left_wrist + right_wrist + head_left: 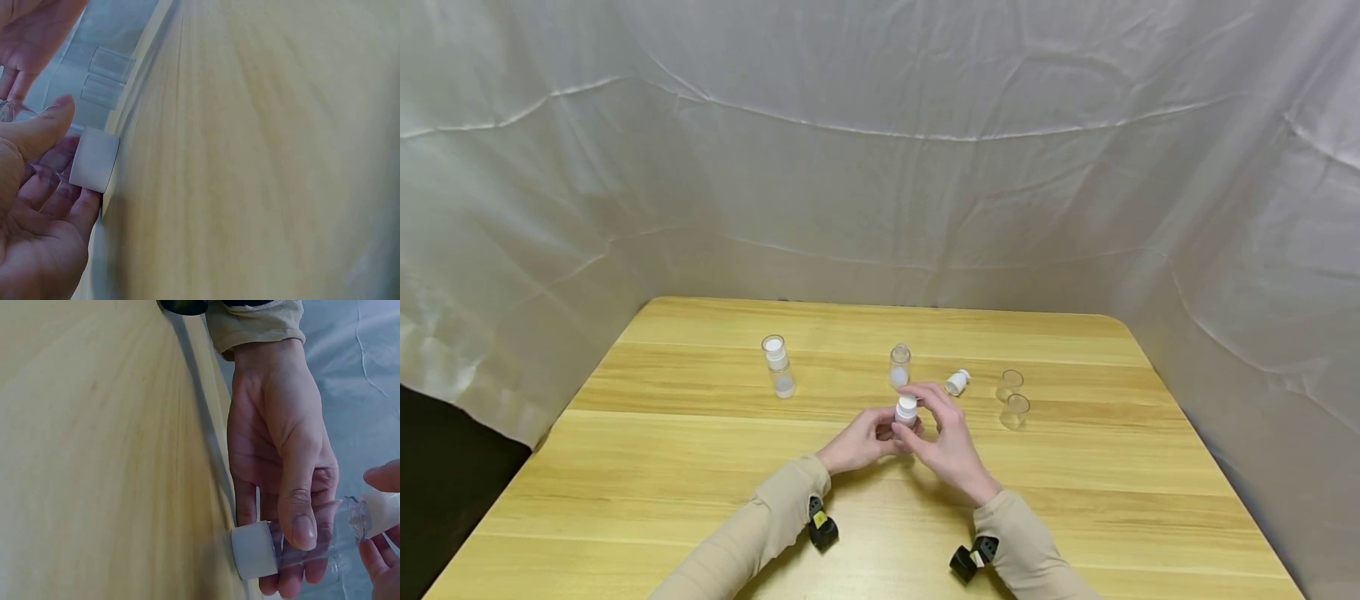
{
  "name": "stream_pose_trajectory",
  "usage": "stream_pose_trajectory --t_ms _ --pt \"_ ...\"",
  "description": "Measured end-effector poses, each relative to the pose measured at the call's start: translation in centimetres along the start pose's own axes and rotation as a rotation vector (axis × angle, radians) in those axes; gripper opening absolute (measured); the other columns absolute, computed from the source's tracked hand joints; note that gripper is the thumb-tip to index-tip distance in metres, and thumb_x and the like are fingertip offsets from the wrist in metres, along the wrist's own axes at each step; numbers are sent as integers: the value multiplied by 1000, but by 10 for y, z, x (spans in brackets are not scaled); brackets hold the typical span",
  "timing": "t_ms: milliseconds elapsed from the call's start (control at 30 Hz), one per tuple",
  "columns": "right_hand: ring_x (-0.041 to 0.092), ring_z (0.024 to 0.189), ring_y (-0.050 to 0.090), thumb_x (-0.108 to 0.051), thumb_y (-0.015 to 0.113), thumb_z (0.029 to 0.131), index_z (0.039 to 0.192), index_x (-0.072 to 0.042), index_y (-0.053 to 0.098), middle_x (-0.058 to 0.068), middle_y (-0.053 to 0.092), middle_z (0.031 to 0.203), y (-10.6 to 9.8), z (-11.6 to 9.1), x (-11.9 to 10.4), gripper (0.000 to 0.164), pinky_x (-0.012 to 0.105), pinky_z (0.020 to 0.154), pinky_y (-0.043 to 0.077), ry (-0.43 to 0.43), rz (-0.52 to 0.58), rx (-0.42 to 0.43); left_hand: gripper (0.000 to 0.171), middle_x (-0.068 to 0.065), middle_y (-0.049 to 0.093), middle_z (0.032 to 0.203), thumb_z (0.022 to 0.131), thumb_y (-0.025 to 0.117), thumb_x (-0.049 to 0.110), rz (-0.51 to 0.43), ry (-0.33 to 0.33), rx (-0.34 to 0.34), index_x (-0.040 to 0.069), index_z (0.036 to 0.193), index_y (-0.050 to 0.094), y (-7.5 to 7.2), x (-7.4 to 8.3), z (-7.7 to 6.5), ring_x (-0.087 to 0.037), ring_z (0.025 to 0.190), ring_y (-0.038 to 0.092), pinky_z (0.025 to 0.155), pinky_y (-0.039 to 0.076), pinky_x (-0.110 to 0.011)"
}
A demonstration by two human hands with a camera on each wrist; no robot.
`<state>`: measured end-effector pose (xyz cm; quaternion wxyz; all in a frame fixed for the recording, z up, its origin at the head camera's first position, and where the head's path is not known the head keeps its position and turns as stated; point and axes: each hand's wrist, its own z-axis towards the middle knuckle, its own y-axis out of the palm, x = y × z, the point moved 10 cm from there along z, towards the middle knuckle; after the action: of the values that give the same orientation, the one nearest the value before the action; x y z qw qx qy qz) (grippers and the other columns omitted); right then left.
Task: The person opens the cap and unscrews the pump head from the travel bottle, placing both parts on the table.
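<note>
The clear plastic cylindrical bottle with a thick white base is held roughly upright over the middle of the counter; whether it touches down I cannot tell. The left hand's fingers are curled round its clear wall, while the right hand's fingers and thumb pinch the round white plastic top piece at its neck. That wall looks smooth, so a twist against a loose left grip could spin the bottle, and a slanted push could set the top piece crooked. A wide sweep of the right hand might topple the clear bottle standing just beyond, or roll the loose white plastic nozzled piece lying on its side. The two hollow clear cylinders farther right are hard to see and, being light-looking, could tip if brushed
</note>
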<state>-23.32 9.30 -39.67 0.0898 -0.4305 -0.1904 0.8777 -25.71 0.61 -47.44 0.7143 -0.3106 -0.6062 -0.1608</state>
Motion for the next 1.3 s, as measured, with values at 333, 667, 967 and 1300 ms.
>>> stream_pose_trajectory --t_ms 333,667,967,1300 --pt "11 98 61 6 78 80 117 -1 65 12 66 110 -4 0 -1 40 23 90 59 -39 35 51 45 -23 62 137 95 67 6 11 -16 5 -4 137 55 0 -1 1 -37 131 58 117 46 -41" --pt "16 106 62 2 81 79 129 -3 61 14 64 119 0 -1 0 54 31 96 57 3 -14 -5 45 -28 62 133 93 65 -1 -2 13 -1 -10 136 53 0 3 0 -41 127 60 110 50 -22" --pt "13 110 62 12 76 78 123 0 63 15 65 118 0 1 0 49 22 105 54 6 62 -36 43 -24 62 136 94 67 4 11 -27 14 -5 134 56 0 1 -1 -38 128 60 114 49 -40" --pt "2 120 56 17 69 81 126 10 58 27 60 122 -2 1 -9 47 18 112 46 -76 184 -41 37 -20 67 128 94 68 8 51 -24 35 -2 128 61 -2 1 -1 -31 119 65 107 53 -34"
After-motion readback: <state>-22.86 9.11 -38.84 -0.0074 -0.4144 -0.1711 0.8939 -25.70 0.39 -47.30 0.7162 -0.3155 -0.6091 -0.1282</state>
